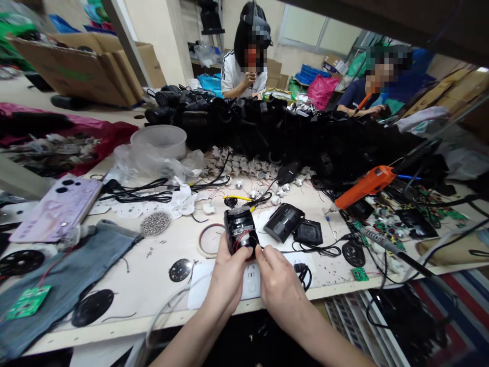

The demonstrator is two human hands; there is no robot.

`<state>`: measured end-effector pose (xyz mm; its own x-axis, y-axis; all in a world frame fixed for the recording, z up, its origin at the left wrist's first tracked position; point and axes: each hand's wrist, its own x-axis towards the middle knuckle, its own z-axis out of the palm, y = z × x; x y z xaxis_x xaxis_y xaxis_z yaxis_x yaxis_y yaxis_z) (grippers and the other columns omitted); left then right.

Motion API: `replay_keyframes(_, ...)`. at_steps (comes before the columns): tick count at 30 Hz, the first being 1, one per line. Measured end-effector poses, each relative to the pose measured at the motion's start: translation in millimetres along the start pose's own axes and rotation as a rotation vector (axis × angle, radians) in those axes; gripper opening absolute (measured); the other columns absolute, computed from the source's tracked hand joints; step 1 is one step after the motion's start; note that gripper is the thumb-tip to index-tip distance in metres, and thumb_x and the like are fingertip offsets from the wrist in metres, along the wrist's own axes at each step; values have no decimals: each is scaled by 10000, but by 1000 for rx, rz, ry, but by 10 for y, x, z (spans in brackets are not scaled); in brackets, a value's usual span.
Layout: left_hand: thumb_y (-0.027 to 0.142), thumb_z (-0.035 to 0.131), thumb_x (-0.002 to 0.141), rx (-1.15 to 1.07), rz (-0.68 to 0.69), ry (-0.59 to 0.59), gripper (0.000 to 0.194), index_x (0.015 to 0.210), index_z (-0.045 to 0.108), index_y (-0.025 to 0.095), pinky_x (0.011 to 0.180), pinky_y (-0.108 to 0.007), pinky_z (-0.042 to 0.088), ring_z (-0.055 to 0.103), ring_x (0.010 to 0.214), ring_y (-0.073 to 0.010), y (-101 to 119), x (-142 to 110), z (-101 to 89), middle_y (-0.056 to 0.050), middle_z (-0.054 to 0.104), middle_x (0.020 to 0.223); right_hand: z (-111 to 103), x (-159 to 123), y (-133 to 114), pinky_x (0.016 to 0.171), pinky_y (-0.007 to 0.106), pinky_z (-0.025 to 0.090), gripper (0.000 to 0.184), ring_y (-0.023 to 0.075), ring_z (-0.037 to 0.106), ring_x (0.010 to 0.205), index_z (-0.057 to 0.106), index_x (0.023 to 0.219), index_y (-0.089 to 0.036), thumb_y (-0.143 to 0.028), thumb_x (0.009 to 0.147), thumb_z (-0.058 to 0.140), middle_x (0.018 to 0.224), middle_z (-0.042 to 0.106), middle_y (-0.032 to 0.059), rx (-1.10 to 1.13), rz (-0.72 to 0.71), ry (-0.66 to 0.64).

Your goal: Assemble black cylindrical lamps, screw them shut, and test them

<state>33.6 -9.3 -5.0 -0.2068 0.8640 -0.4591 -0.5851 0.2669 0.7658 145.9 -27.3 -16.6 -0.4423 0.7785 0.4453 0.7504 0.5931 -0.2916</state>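
My left hand (pixel 228 272) grips a small black open device housing (pixel 240 228) from below, with red wires and metal parts showing inside it. My right hand (pixel 278 280) is closed at the housing's lower right corner, fingertips pinching near the wires; what they pinch is too small to tell. Both hands hover above a white power strip (pixel 250 283) near the table's front edge. Just right of the housing lie a black cover piece (pixel 283 221) and a square black part (pixel 307 232).
An orange power screwdriver (pixel 365 184) and a soldering iron (pixel 382 243) lie to the right. A pink phone (pixel 57 206), grey cloth (pixel 64 275), white bowl (pixel 159 138), loose wires and a pile of black devices (pixel 275 127) crowd the table. Two people sit across the table.
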Motion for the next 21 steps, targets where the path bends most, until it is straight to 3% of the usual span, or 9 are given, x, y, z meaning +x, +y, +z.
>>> replay_keyframes(4, 97, 657, 517, -46, -95, -1, 439, 941, 567, 172, 631, -285, 525, 579, 701, -156, 58, 51, 3, 6, 638, 737, 109, -73, -24, 585, 347, 581, 456, 218, 561, 679, 549, 1233, 16, 20, 840, 319, 831, 556, 141, -33, 50, -11)
replay_keyframes(9, 56, 649, 515, -89, -156, -4, 350, 847, 603, 159, 601, -290, 548, 587, 674, -158, 111, 142, -28, -1, 641, 703, 148, -80, -23, 675, 335, 586, 424, 204, 606, 750, 524, 1311, -88, -101, 930, 339, 889, 557, 118, 238, 201, 25)
replay_keyframes(15, 36, 633, 596, -107, -273, -120, 257, 833, 652, 132, 701, -380, 585, 656, 758, -216, 143, 192, -121, -70, 699, 801, -289, 109, 113, 746, 329, 586, 379, 188, 650, 797, 570, 1287, -165, -287, 934, 510, 915, 607, 74, 478, 348, -89)
replay_keyframes(18, 4, 621, 615, -125, -317, -111, 214, 792, 660, 118, 695, -414, 595, 658, 702, -214, 143, 189, -144, -60, 696, 730, -495, 251, 422, 826, 390, 562, 399, 223, 652, 899, 590, 1276, -198, -393, 939, 502, 1004, 621, 96, 282, 424, -11)
replay_keyframes(21, -3, 615, 653, -147, -355, -92, 122, 707, 647, 101, 698, -411, 598, 664, 684, -210, 154, 168, -148, -71, 695, 700, -501, 353, 789, 1010, 521, 436, 613, 349, 509, 1213, 529, 1352, -203, -480, 819, 653, 1249, 538, 163, -16, 473, -44)
